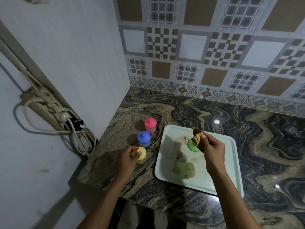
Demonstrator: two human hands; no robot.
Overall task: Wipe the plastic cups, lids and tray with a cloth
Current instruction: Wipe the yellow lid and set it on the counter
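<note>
Brown cloth (197, 137), bunched up, pinched in the right hand (212, 151) over the far side of the tray (222, 180). The left hand (128, 154) curls round the yellow cup (142, 159), nearest of three lidded cups upright on the surface (247, 129) left of the tray, with the blue cup (144, 139) and pink cup (150, 125) beyond. Those look finished, I'd say. Left to do: the green cup (184, 170) on its side on the tray, long axis left to right, its green lid (191, 146) flat beyond it, and the smeared tray.
</note>
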